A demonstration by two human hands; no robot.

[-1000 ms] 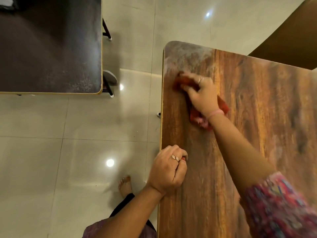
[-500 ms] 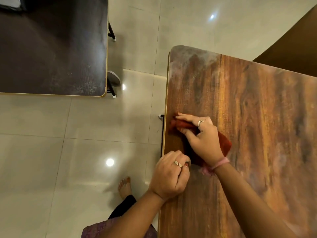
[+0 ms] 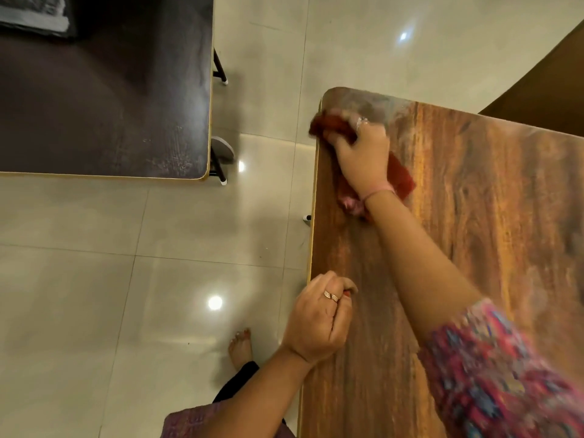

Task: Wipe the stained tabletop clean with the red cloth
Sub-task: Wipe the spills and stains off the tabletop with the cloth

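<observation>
From the head camera, two hands are showing over one wood-grain bench point(image 3: 474, 248), and one red cloth point(image 3: 401, 177) is lying on its far left corner. The right hand point(image 3: 363, 153) is pressing down flat on that cloth with fingers bent over its front edge, holding it against the bench; the cloth's bunched front end is poking past the bench's left edge, and a pale frayed bit is sticking out beside the wrist. A ring is sitting on one finger of this hand and a thin pink band point(image 3: 379, 193) is circling the wrist. The left hand point(image 3: 319, 324) is resting curled into a loose fist on the near left edge of the bench, closed on nothing that can be seen, with two rings stacked on one finger. A patterned pink and blue sleeve point(image 3: 493, 374) is covering the right upper arm, blurred.

A greyish dusty film point(image 3: 369, 102) is lying on the far corner just beyond the cloth, while the rest of the wood is looking glossy. A second, dark brown bench point(image 3: 110, 105) is standing apart to the left, its black legs showing. The floor point(image 3: 126, 279) is made of large pale glossy tiles reflecting three ceiling lights. One bare foot point(image 3: 240, 346) is standing on it beside the bench
</observation>
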